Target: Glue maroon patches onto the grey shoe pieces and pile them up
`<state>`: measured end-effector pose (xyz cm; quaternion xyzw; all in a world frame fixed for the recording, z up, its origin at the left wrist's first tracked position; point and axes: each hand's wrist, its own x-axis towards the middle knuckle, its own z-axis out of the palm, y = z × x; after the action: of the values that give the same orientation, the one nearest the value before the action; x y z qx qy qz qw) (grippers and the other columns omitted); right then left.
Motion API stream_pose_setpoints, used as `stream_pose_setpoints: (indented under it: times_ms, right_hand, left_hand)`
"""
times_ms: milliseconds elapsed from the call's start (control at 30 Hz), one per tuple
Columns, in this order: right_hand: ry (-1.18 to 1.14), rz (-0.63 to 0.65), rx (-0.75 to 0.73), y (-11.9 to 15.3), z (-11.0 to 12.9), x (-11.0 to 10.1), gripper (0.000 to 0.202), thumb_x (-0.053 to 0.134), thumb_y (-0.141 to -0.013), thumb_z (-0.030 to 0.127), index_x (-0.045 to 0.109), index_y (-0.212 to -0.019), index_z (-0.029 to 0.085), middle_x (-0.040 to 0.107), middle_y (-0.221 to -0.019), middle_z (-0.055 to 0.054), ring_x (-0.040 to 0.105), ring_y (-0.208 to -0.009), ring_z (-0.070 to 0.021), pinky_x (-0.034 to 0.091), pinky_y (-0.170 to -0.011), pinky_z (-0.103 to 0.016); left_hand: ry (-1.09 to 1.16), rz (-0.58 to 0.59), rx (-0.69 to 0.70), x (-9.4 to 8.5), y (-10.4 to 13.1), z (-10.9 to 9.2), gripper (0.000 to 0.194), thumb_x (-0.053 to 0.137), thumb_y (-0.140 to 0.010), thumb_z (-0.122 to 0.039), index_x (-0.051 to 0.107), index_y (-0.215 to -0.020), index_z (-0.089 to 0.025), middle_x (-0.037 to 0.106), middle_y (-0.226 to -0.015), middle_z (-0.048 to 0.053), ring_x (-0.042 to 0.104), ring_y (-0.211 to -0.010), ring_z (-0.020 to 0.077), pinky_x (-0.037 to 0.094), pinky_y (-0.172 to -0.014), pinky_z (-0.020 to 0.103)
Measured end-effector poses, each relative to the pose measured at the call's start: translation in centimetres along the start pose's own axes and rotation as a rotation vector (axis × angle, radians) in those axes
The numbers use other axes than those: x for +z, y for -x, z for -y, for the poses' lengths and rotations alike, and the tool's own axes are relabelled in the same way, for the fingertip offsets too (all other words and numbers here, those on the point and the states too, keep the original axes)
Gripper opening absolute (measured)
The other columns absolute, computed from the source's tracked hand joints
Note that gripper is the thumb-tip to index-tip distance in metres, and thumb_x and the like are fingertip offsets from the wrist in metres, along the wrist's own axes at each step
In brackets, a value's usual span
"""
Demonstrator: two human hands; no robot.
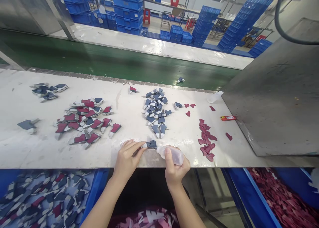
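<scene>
Near the table's front edge, my left hand (128, 156) pinches a small dark blue and white part (150, 144) between thumb and fingers. My right hand (176, 168) is wrapped round a translucent squeeze bottle (174, 155), its nozzle pointing left at the part. Just beyond is a pile of blue and white parts (156, 110). To the left lies a heap of parts with red tops (84, 118). Loose dark red pieces (206, 138) are spread to the right of the bottle.
A green conveyor belt (119, 63) runs behind the white table (129, 121). A metal panel (276, 98) stands at the right, near a red and yellow packet (228, 118). Blue bins sit below: one with parts (99, 184) at left, one with red pieces (261, 201) at right.
</scene>
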<state>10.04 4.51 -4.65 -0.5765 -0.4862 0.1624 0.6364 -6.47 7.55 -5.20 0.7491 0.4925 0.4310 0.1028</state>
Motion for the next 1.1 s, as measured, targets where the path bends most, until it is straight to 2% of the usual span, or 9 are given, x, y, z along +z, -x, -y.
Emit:
stream_pose_setpoints:
  times_ms: [200, 333, 433, 600, 733, 833, 933, 1033, 1100]
  right_hand:
    - [0.012, -0.091, 0.059, 0.1, -0.1, -0.6, 0.018, 0.068, -0.086, 0.030, 0.070, -0.076, 0.015, 0.067, -0.067, -0.005, 0.065, -0.062, -0.0198, 0.052, -0.057, -0.030]
    - [-0.057, -0.210, 0.195, -0.3, -0.8, -1.0, 0.027, 0.066, -0.086, 0.039, 0.069, -0.080, 0.013, 0.070, -0.072, -0.008, 0.068, -0.067, -0.0230, 0.053, -0.056, -0.031]
    - [-0.175, -0.282, 0.278, -1.1, -1.3, -1.6, 0.030, 0.061, -0.090, 0.042, 0.067, -0.087, 0.013, 0.069, -0.077, -0.007, 0.066, -0.065, -0.0199, 0.049, -0.050, -0.027]
    - [-0.202, -0.197, 0.373, -3.6, -1.7, -2.6, 0.030, 0.076, -0.078, 0.039, 0.064, -0.092, 0.016, 0.068, -0.083, -0.004, 0.068, -0.072, -0.0200, 0.056, -0.067, -0.034]
    - [-0.135, -0.065, 0.320, -5.8, -1.9, -2.3, 0.039, 0.083, -0.069, 0.034, 0.055, -0.091, 0.020, 0.072, -0.088, -0.005, 0.072, -0.088, -0.0241, 0.057, -0.081, -0.038]
    - [-0.142, 0.064, 0.289, -7.1, -2.1, -1.4, 0.042, 0.082, -0.069, 0.030, 0.050, -0.096, 0.022, 0.075, -0.101, -0.009, 0.072, -0.100, -0.0245, 0.055, -0.090, -0.039]
    - [-0.059, 0.133, 0.252, -7.8, -2.5, -0.6, 0.039, 0.079, -0.072, 0.031, 0.052, -0.098, 0.022, 0.076, -0.095, -0.006, 0.073, -0.092, -0.0226, 0.057, -0.084, -0.036]
    - [0.039, 0.252, 0.182, -8.2, -2.6, -0.4, 0.034, 0.077, -0.073, 0.031, 0.057, -0.099, 0.021, 0.074, -0.094, -0.005, 0.072, -0.087, -0.0209, 0.057, -0.080, -0.034]
    - [0.105, 0.369, 0.110, -8.4, -2.5, -1.0, 0.039, 0.078, -0.074, 0.031, 0.059, -0.107, 0.021, 0.072, -0.104, -0.007, 0.069, -0.096, -0.0226, 0.056, -0.086, -0.037]
  left_hand:
    - [0.011, 0.004, -0.014, 0.0, 0.1, 0.0, 0.012, 0.064, -0.090, -0.024, 0.072, -0.098, -0.020, 0.075, -0.080, 0.002, 0.069, -0.072, 0.0167, 0.055, -0.090, 0.040]
    - [0.009, 0.014, -0.019, -0.1, 0.0, 0.0, 0.012, 0.063, -0.091, -0.025, 0.072, -0.096, -0.020, 0.074, -0.077, 0.002, 0.068, -0.070, 0.0167, 0.054, -0.089, 0.040]
    - [0.003, 0.052, -0.011, -0.1, -0.1, -0.2, 0.010, 0.064, -0.090, -0.026, 0.071, -0.095, -0.020, 0.071, -0.076, 0.002, 0.066, -0.072, 0.0171, 0.053, -0.082, 0.037]
    - [-0.033, 0.148, -0.002, -0.2, -0.3, -0.4, 0.012, 0.068, -0.087, -0.032, 0.072, -0.092, -0.022, 0.069, -0.079, 0.003, 0.065, -0.076, 0.0195, 0.049, -0.076, 0.036]
    - [0.016, 0.226, -0.012, -1.3, -1.7, -0.4, 0.021, 0.069, -0.086, -0.037, 0.072, -0.101, -0.023, 0.072, -0.085, 0.004, 0.068, -0.079, 0.0207, 0.053, -0.073, 0.034]
    - [0.044, 0.226, 0.007, -2.8, -5.0, 0.0, 0.019, 0.062, -0.091, -0.037, 0.073, -0.099, -0.023, 0.075, -0.091, 0.004, 0.071, -0.082, 0.0196, 0.055, -0.072, 0.029]
    - [-0.015, 0.177, 0.083, -3.6, -10.4, 0.9, 0.022, 0.060, -0.091, -0.041, 0.074, -0.095, -0.024, 0.077, -0.092, 0.004, 0.072, -0.084, 0.0207, 0.056, -0.075, 0.029]
    - [-0.114, 0.151, 0.088, -2.8, -17.3, 2.4, 0.028, 0.061, -0.088, -0.047, 0.075, -0.095, -0.024, 0.078, -0.093, 0.004, 0.072, -0.085, 0.0237, 0.056, -0.076, 0.031]
    - [-0.181, 0.179, 0.011, -1.2, -22.0, 3.6, 0.030, 0.061, -0.085, -0.047, 0.076, -0.095, -0.022, 0.079, -0.093, 0.005, 0.072, -0.085, 0.0256, 0.056, -0.074, 0.032]
